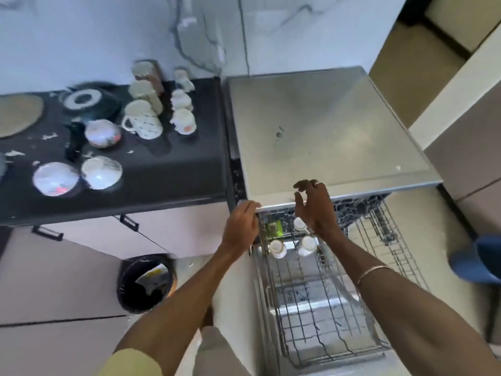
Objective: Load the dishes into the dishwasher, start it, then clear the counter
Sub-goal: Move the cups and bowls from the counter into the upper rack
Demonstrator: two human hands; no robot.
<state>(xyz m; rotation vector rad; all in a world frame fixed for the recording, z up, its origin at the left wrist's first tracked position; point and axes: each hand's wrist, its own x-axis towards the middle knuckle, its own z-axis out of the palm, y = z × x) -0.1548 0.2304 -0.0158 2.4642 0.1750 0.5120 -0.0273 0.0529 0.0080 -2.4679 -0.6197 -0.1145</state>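
- The silver, flat-topped dishwasher [325,126] stood right of the black stone counter [168,169], with its grey wire rack [325,316] pulled out toward the near side.
- The left hand [241,223] gripped the near-left corner of the dishwasher's top edge, fingers curled over the rim.
- The right hand [314,204] hovered above the far end of the rack with fingers spread and relaxed, holding nothing; a ring showed on one finger and a thin bangle on the wrist.
- Three small white cups [278,248] sat upside down in the far-left part of the rack, just below the right hand.
- On the counter, white patterned mugs [143,120] stood upside down in a row toward the far wall, with smaller white cups [183,120] beside them on the right.
- Three white bowls [101,172] lay upside down on the counter's near-left part.
- A black waste bin [145,283] with crumpled paper inside stood on the floor, left of the rack.
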